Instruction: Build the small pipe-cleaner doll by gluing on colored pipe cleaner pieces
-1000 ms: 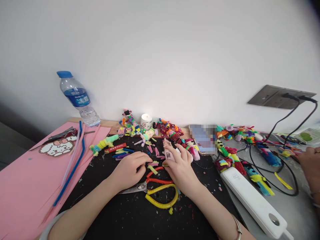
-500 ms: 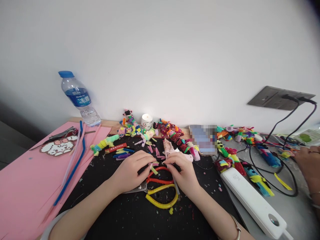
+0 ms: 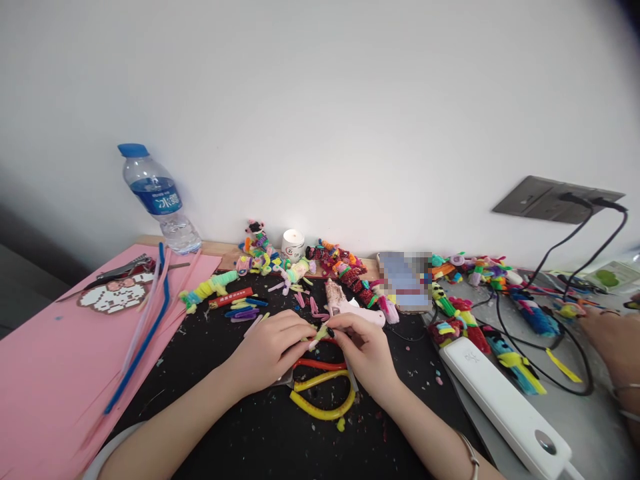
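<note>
Fingers (image 3: pixel 299 330) of my left hand (image 3: pixel 270 350) and right hand (image 3: pixel 369 347) pinch a small yellow-green fuzzy piece (image 3: pixel 319 336) between them, above the scissor handles (image 3: pixel 320 379), with a pale pink glue gun (image 3: pixel 355 311) lying just beyond.

The right hand (image 3: pixel 364 341) has come nearer the counter's (image 3: pixel 220 251) front edge. Now it and the left hand (image 3: pixel 275 345) pinch a little green fuzzy piece (image 3: pixel 319 335) together.

Plain white wall (image 3: pixel 320 120), softly lit
</note>
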Tool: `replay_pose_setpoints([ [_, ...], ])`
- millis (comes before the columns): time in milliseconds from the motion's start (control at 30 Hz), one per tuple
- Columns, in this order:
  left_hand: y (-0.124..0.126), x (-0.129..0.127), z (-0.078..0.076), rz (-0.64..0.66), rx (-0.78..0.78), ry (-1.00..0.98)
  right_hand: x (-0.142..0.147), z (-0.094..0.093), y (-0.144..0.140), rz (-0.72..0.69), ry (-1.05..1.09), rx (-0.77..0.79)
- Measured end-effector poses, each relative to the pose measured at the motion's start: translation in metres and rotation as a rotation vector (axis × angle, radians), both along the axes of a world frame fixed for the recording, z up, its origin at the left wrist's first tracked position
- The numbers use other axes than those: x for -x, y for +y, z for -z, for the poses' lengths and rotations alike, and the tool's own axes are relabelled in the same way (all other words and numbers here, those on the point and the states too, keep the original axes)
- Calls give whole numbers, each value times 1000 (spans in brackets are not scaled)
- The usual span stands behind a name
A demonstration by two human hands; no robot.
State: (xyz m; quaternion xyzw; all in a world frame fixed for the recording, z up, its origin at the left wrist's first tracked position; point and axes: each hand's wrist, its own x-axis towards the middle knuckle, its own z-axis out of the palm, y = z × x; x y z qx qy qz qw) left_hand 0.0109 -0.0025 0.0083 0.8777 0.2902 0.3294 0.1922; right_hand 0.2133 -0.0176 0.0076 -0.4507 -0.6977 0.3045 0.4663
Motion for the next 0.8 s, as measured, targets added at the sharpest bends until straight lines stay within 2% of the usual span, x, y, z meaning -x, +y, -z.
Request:
replay_pose_setpoints([
  [300, 2, 0, 5, -49, 133, -29, 1, 1, 0, -55, -9, 5],
  [600, 0, -1, 1, -162, 115, -99, 2, -2, 1, -56, -17, 88],
  [800, -1, -2, 1, -222, 167, -151, 2, -3, -2, -61, -39, 136],
])
